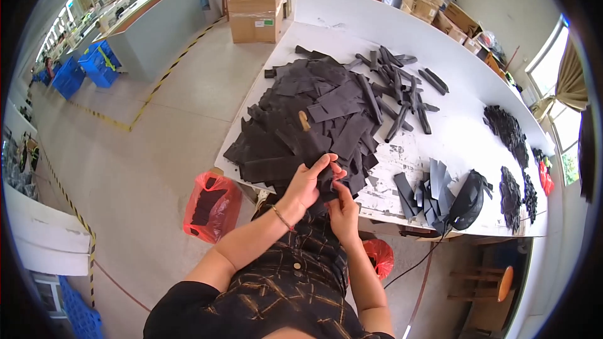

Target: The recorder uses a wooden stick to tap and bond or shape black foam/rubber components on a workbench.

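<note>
Head view: both hands meet at the near edge of the white table. Left hand has its fingers curled around a dark flat piece, thumb on top; right hand pinches the same piece from below, fingers closed on its lower edge. The piece sits just at the front lip of the big heap of dark strips, touching it or nearly so; cannot tell which. Judged progress: heap is large and unsorted, so most remains. Done so far, apparently: a loose spread of narrow strips beyond the heap and a small fanned stack to the right, beside a dark rounded bag-like object. Red plastic bag with dark scraps stands on the floor, left of the table. Further dark piles lie well apart, far right.
</note>
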A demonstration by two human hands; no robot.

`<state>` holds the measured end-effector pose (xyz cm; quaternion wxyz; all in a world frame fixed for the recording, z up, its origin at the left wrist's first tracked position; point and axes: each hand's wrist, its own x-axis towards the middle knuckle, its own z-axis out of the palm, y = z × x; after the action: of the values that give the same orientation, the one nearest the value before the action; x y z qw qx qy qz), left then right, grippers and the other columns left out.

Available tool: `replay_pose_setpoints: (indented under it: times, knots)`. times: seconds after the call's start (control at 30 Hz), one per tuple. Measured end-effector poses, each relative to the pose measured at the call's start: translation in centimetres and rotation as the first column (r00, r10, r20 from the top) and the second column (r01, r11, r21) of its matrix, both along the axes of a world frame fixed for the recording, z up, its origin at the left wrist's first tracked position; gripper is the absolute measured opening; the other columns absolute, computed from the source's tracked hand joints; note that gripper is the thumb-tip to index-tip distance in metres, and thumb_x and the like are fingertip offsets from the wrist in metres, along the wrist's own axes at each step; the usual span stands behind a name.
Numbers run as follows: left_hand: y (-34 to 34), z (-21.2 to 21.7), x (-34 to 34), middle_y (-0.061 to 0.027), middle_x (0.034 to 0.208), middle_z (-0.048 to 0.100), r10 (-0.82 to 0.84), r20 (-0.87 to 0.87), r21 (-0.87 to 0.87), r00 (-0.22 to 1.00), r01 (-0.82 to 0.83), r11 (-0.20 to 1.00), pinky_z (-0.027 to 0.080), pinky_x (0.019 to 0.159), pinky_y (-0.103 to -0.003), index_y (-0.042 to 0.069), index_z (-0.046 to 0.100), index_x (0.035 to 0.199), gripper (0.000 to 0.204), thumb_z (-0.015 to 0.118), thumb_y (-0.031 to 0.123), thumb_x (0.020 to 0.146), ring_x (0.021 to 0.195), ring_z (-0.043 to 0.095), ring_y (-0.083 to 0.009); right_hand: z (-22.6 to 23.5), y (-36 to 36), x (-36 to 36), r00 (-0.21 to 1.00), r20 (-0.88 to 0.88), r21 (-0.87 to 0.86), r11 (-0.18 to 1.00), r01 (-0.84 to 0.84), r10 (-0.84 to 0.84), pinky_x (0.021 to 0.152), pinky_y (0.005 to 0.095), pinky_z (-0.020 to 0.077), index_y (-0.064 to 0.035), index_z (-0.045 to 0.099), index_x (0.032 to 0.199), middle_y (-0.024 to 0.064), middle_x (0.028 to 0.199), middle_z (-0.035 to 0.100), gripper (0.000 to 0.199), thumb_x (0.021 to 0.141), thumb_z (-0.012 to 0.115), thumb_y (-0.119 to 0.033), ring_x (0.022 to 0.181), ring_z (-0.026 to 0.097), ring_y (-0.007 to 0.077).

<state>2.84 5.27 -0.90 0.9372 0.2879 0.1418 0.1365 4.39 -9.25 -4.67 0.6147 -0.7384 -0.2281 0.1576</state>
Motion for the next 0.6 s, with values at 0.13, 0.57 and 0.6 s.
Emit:
replay_pose_setpoints:
  times: [0.13,0.57,0.6]
  knots:
    - [-0.2,-1.8,-0.5,-0.0073,0.083,0.069,0.106,0.064,-0.069,0.992,-0.102,0.992,0.056,0.076,-0.038,0.003,0.066,0.108,0.029,0.069,0.026,0.092,0.079,0.068,-0.0234,-0.2,1.7,-1.8,0.967,0.229,-0.029,0.993,0.118,-0.108,0.066,0.0302,0.0512,0.0017,0.045,0.134,0.0174,0.094,0.068,0.044,0.090,0.046,0.006,0.068,0.064,0.0175]
    - [6.0,0.9,-0.5,0.0039,0.053,0.045,0.289,-0.002,0.039,0.957,-0.288,0.957,0.019,0.034,-0.023,0.004,0.063,0.096,0.024,0.064,0.028,0.095,0.035,0.029,-0.0052,-0.3,-9.6,-9.5,0.957,-0.203,-0.305,0.915,-0.263,0.207,0.053,0.0270,0.0416,-0.0013,0.061,0.101,0.0021,0.061,0.054,0.017,0.101,0.048,-0.013,0.056,0.052,0.0100]
    - [7.0,0.9,0.0,0.0039,0.052,0.044,0.400,0.095,0.064,0.912,-0.407,0.911,0.018,0.034,-0.023,0.006,0.062,0.094,0.027,0.058,0.033,0.098,0.035,0.028,-0.0049,-0.1,-10.4,-9.8,0.958,-0.204,-0.319,0.912,-0.259,0.201,0.054,0.0281,0.0429,-0.0010,0.061,0.101,0.0041,0.062,0.056,0.017,0.101,0.049,-0.013,0.056,0.054,0.0119]
